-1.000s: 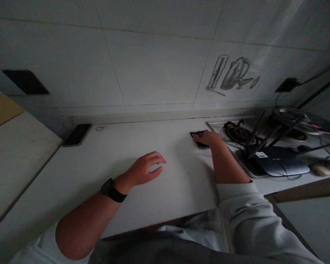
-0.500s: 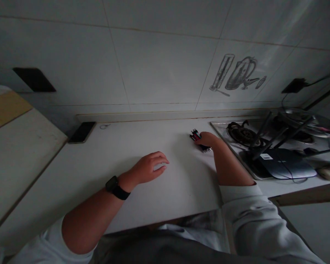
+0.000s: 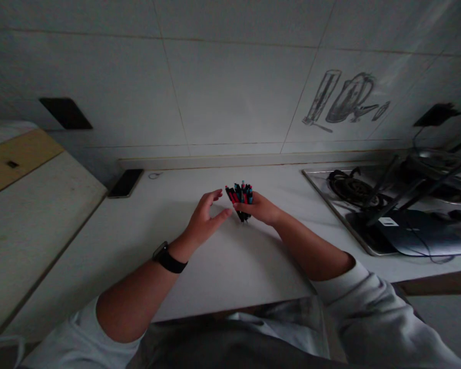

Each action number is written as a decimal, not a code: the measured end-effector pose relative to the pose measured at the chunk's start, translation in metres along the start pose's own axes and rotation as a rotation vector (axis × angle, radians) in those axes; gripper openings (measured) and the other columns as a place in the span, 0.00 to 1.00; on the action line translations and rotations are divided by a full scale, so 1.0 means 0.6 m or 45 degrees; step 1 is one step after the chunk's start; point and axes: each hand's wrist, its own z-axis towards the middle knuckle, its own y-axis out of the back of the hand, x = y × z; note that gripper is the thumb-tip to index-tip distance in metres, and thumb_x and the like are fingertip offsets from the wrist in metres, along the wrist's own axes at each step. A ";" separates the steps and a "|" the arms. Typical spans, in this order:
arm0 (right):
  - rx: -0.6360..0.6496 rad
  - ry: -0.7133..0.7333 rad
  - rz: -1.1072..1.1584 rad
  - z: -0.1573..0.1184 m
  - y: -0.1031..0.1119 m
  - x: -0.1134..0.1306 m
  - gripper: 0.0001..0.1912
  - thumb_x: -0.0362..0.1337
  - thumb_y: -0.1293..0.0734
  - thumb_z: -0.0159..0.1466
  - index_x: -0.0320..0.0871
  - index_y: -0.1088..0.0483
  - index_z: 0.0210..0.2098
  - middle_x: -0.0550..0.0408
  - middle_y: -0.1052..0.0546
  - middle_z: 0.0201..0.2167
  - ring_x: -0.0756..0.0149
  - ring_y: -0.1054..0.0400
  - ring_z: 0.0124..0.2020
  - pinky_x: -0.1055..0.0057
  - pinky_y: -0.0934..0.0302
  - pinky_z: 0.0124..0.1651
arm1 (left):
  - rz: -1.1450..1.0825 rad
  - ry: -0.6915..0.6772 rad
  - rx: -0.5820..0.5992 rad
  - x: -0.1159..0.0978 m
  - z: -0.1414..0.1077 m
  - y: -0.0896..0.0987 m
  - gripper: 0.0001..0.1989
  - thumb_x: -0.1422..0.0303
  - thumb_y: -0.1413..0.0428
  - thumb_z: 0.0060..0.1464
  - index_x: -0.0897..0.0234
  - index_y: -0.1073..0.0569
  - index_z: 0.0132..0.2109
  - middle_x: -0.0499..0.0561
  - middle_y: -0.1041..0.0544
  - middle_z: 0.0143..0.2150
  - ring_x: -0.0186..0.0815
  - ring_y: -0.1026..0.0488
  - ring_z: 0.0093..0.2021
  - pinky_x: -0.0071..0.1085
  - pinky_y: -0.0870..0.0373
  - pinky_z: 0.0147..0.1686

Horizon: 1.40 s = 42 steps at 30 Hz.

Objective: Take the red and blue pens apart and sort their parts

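A bundle of pens (image 3: 241, 197), mostly black with red and some light blue parts, is gripped in my right hand (image 3: 263, 207) above the middle of the white counter (image 3: 207, 277). The pens stand roughly upright, a little fanned at the top. Just left of them, my left hand (image 3: 207, 215) is open, thumb and fingers apart and curved toward the bundle. Its thumb tip is close to the pens; whether it touches them I cannot tell. A black watch (image 3: 169, 258) is on my left wrist.
At the back left of the counter lie a dark phone (image 3: 126, 183) and a small ring-like item (image 3: 154, 175). On the right, a gas stove (image 3: 349, 187) carries a black router (image 3: 422, 233) with antennas. A white cabinet (image 3: 42, 220) stands at the left.
My right hand has brought the pens from beside the stove leftward to the middle, turning them more upright. My left hand has risen slightly and turned toward them. The view has shifted a little.
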 end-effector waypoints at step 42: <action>0.332 -0.426 0.856 -0.039 -0.107 0.003 0.26 0.51 0.19 0.54 0.37 0.24 0.41 0.48 0.19 0.36 0.63 0.25 0.34 0.63 0.28 0.42 | -0.497 0.538 -0.016 -0.012 0.008 0.001 0.30 0.55 0.31 0.52 0.60 0.28 0.58 0.50 0.24 0.40 0.36 0.25 0.39 0.33 0.28 0.38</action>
